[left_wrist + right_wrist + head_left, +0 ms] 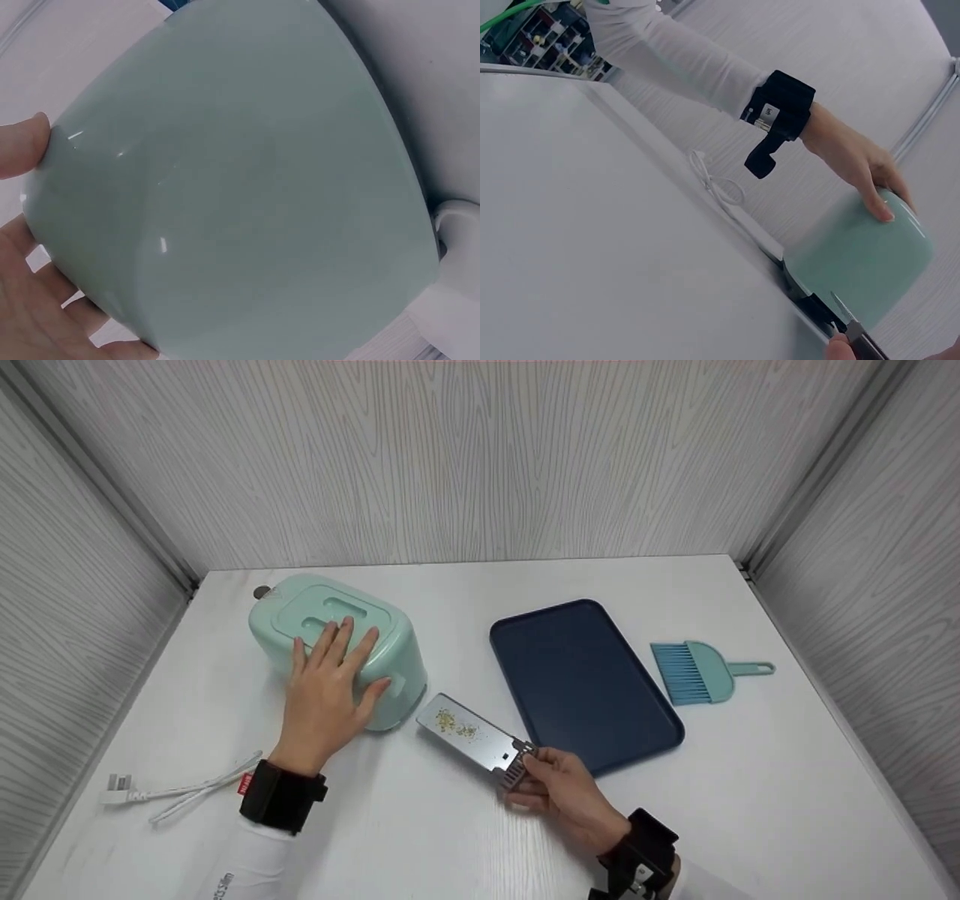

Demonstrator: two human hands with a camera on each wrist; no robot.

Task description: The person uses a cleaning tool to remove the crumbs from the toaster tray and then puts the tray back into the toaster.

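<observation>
My left hand (321, 706) rests on the mint-green toaster (401, 660), fingers spread over its top and thumb along its near side. In the left wrist view, the toaster's smooth wall (247, 180) fills most of the picture, with the fingertips at its edge. My right hand (568, 793) pinches a metal crumb tray (469, 733) by its slotted grey end, thumb on top. Yellowish crumbs lie on the tray's far half. It is held just in front of the toaster, its far end pointing toward the toaster's near right corner.
Right of the toaster lies a navy rectangular tray (585, 682). Farther right is a blue-green hand brush (709, 671), bristles toward that tray. A white power cord with a plug (120, 791) lies at the left front. Pale wood-grain panels (465, 465) enclose the table's back and sides.
</observation>
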